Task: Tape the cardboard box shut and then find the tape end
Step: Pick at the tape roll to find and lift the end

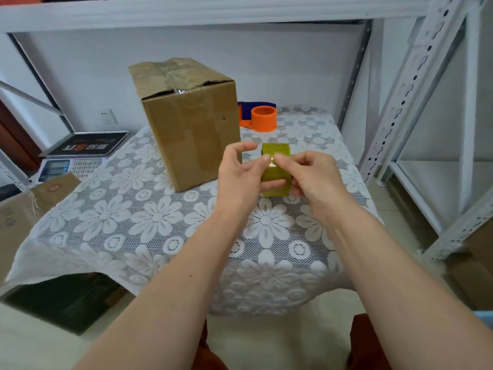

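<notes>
The left hand (241, 177) and right hand (310, 177) cover the sides and middle of the tape roll (274, 169), so its core and any loose end cannot be made out. The cardboard box (186, 121) hides the left part of the orange tape dispenser (262, 117) behind it. On the far left, the scale (70, 162) has keys too small to read. A second box (24, 212) is cut off by the left edge.

Glossy yellow tape roll (276, 172), matt cardboard box (186, 121), lace tablecloth (149, 220)
</notes>
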Motion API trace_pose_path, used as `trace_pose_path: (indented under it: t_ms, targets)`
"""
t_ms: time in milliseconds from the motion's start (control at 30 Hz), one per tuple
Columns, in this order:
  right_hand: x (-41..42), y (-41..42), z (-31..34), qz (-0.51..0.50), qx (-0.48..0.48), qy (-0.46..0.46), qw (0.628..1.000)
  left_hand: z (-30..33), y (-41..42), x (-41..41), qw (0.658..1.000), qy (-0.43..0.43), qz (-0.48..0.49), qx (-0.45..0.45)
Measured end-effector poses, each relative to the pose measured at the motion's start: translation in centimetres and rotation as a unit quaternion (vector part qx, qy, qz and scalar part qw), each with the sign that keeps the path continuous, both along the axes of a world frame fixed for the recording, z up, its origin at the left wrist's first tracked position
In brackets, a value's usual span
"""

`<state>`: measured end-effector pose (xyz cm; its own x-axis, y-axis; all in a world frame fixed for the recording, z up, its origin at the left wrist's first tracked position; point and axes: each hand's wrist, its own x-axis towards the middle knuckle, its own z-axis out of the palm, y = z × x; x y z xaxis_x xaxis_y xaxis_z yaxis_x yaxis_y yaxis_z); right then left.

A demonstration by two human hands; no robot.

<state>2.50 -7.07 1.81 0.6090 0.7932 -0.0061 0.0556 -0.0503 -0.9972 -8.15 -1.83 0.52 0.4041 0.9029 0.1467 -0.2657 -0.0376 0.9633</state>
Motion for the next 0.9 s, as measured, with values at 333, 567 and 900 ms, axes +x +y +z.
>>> trace_pose_path:
  t_ms: [333, 567, 900]
  targets:
    - [1.5, -0.4, 0.5, 0.064, -0.005, -0.023, 0.998, 0.4, 0.6, -0.3, 0.992, -0.051, -0.035, -0.107]
    - [1.4, -0.6, 0.3, 0.053, 0.028, -0.060, 0.996, 0.4, 0.9, -0.6, 0.989, -0.056, -0.081, -0.109]
    - [1.0, -0.6, 0.0, 0.053, 0.077, -0.098, 0.991, 0.3, 0.9, -0.4, 0.991, -0.022, -0.063, -0.115]
